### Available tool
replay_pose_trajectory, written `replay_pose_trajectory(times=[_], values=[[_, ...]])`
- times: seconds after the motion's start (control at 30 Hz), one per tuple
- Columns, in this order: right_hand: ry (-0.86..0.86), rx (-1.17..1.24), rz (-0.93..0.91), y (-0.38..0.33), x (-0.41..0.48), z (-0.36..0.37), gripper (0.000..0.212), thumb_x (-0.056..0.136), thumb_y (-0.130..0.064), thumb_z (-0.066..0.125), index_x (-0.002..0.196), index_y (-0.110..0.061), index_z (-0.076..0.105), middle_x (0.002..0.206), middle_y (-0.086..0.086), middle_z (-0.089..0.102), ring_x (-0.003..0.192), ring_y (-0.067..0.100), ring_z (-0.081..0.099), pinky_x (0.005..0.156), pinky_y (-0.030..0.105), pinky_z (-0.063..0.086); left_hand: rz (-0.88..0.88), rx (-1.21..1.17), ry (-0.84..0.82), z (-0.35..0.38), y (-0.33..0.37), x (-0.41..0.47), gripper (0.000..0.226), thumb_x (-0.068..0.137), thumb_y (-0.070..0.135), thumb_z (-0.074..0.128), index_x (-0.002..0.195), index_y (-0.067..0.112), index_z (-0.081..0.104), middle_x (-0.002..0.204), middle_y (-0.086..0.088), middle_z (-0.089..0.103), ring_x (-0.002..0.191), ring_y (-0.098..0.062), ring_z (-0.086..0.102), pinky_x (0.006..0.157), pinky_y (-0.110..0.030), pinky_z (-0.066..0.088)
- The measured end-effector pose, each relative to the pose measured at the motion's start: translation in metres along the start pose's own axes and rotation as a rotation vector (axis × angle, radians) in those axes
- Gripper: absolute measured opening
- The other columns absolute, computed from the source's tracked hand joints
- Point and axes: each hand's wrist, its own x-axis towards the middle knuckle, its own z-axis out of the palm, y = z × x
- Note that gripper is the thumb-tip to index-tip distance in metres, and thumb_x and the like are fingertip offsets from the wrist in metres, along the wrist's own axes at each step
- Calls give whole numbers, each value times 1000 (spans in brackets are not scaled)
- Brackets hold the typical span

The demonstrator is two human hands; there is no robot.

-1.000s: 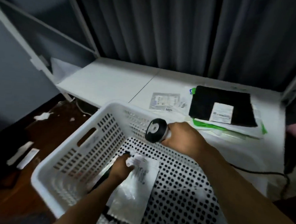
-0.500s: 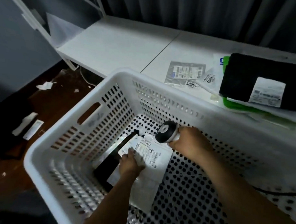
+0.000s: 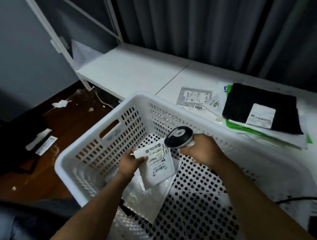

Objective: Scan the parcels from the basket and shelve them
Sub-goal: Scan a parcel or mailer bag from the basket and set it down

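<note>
A white perforated basket (image 3: 107, 128) fills the lower middle of the head view. Inside it my left hand (image 3: 130, 163) grips a small white parcel (image 3: 158, 171) with a printed label, lifted and tilted above the basket floor. My right hand (image 3: 202, 150) holds a black and white barcode scanner (image 3: 178, 138), its head right above the parcel's label. Under the lifted parcel lies a clear plastic bag parcel (image 3: 144, 198) on the basket floor.
The low white shelf (image 3: 130, 72) runs behind the basket. On its right part lie a black parcel with a white label (image 3: 258, 107) on green and white parcels, and a grey parcel (image 3: 194, 97). Paper scraps litter the brown floor (image 3: 60, 120). A black cable (image 3: 298, 199) runs at right.
My left hand has lifted the white parcel off the basket floor and tilted it up. The scanner stays just above its label. The camera has pulled back a little.
</note>
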Motion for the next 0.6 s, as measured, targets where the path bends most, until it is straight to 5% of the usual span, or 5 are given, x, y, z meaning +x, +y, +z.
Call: replay_pose_trajectory(times=[0.07,0.13,0.27,0.43,0.6], values=[[-19,16,-19,-13,-21,-8,27,77,-23,80,100,-14,70,80,-4,71,53,0,60,55,15,47,15,-131,-38,-8,20,-24,22,80,0,73,99,2,62,104,-23,70,95,-38,67,89,-54,53],[-34,46,-39,-27,-42,-16,29,74,-23,82,100,-18,70,83,-9,70,63,-3,60,60,13,46,22,-242,-76,-16,37,-48,17,84,6,71,99,7,65,102,-20,71,96,-39,68,90,-59,51],[-88,105,-80,-54,-85,-34,40,72,-20,84,109,-21,70,95,-13,70,91,5,65,70,12,47,74,-425,-108,-28,76,-101,13,94,12,59,105,9,64,97,-12,72,83,-28,70,70,-40,58],[-99,230,-60,-70,-137,-54,38,78,-9,78,115,-12,69,101,-3,73,91,10,67,62,5,46,13,-688,-190,-33,114,-153,13,94,10,58,105,6,61,109,-18,70,103,-34,67,93,-56,50],[117,378,-83,-73,-170,-67,27,79,-8,77,104,-16,72,94,-5,74,81,3,66,58,6,46,58,-571,-375,-31,128,-205,22,94,6,55,115,8,58,111,-14,71,101,-33,68,91,-53,52]])
